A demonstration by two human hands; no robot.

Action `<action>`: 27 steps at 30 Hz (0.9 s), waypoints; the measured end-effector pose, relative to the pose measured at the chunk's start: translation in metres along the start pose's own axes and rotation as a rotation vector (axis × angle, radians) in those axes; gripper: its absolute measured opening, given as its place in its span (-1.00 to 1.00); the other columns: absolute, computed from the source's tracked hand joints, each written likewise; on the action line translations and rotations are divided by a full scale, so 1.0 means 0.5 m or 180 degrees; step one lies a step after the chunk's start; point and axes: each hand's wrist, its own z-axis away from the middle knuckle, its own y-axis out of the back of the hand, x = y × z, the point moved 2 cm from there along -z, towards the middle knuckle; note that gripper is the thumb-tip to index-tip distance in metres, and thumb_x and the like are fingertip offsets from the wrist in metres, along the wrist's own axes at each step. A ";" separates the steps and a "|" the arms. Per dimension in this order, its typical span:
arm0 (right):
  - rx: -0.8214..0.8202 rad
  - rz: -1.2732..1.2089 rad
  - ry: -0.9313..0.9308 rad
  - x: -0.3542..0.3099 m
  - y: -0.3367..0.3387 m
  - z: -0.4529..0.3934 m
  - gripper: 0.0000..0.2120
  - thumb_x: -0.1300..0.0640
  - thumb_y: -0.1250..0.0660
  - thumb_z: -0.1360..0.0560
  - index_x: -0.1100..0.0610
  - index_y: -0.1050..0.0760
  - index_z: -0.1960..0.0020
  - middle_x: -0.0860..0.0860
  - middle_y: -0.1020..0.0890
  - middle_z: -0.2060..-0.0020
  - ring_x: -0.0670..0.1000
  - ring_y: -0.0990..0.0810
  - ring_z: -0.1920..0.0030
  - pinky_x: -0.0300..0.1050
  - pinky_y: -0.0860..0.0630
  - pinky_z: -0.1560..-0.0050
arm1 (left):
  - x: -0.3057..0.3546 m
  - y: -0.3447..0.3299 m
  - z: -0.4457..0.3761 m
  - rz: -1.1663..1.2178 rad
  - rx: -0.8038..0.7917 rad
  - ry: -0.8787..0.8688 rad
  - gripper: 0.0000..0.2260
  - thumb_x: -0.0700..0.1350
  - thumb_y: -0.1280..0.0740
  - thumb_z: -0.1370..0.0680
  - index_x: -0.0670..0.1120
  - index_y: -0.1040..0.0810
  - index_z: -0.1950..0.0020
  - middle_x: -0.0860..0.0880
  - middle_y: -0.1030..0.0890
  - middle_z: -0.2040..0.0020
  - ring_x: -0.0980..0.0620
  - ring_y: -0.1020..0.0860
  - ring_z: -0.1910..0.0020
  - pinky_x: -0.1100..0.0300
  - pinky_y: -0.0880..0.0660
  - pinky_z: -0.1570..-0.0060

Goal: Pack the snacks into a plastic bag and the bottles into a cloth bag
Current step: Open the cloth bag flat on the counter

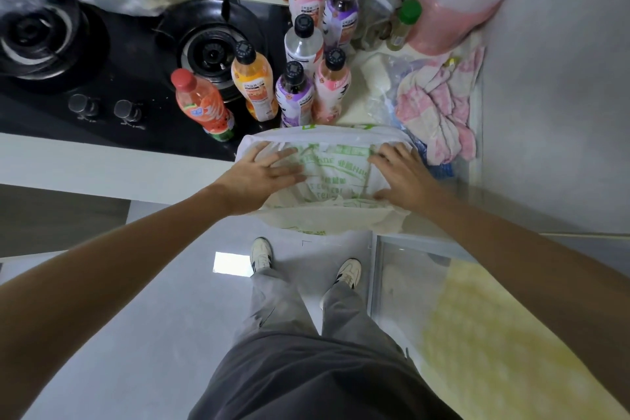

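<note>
A white bag with green print (pixel 327 177) lies flat at the counter's front edge, partly hanging over it. My left hand (pixel 262 170) rests palm down on its left side with fingers spread. My right hand (pixel 399 174) presses flat on its right side. Behind the bag stand several drink bottles: a red-capped orange one (pixel 201 106), a black-capped orange one (pixel 254 82), a purple one (pixel 295 95), a pink one (pixel 332 89) and a clear white one (pixel 303 41). More bottles stand farther back (pixel 341 10).
A black gas hob (pixel 112 54) with two burners fills the left of the counter. A pink and white cloth (pixel 439 109) and clear plastic (pixel 385 85) lie to the right. Jars and a large pink jug (pixel 456 0) stand at the back right by the wall.
</note>
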 end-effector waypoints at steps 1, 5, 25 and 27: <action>0.0027 -0.0065 0.0027 0.004 -0.004 0.003 -0.32 -0.08 -0.69 -0.23 0.13 -0.52 -0.23 0.07 -0.52 -0.09 0.22 -0.50 -0.11 0.23 -0.47 -0.16 | -0.003 -0.008 0.000 -0.0021 -0.0137 0.0234 -0.35 -0.19 -0.28 -0.60 0.14 -0.16 -0.64 0.05 -0.17 -0.65 -0.14 -0.02 -0.64 -0.22 0.07 -0.57; 0.0214 -0.0545 -0.0106 0.011 -0.015 0.021 -0.46 0.02 -0.70 -0.27 0.20 -0.61 -0.14 0.11 -0.61 0.06 0.24 -0.59 0.00 0.14 -0.51 -0.09 | -0.004 -0.013 -0.011 0.0025 -0.0209 0.0817 -0.42 0.18 -0.22 -0.63 0.10 -0.19 -0.63 -0.05 -0.28 -0.58 -0.14 -0.19 -0.54 -0.10 -0.11 -0.54; -0.0123 -0.0117 -0.0339 -0.008 -0.018 0.026 -0.07 -0.35 -0.61 -0.18 0.06 -0.45 -0.40 0.11 -0.44 -0.27 0.23 -0.41 -0.27 0.22 -0.36 -0.29 | 0.016 0.003 -0.032 0.0067 -0.0165 0.1360 -0.27 0.49 -0.35 -0.32 -0.01 -0.53 -0.27 -0.11 -0.26 -0.46 -0.14 -0.27 -0.39 -0.14 -0.29 -0.37; -0.0221 -0.0030 -0.0381 -0.003 -0.019 0.028 0.06 -0.37 -0.61 -0.15 0.04 -0.33 -0.50 0.14 -0.39 -0.34 0.25 -0.37 -0.33 0.25 -0.35 -0.34 | 0.015 0.004 -0.041 0.0108 -0.0248 0.1366 -0.18 0.50 -0.34 -0.29 0.00 -0.41 -0.36 -0.12 -0.26 -0.45 -0.15 -0.27 -0.39 -0.14 -0.30 -0.36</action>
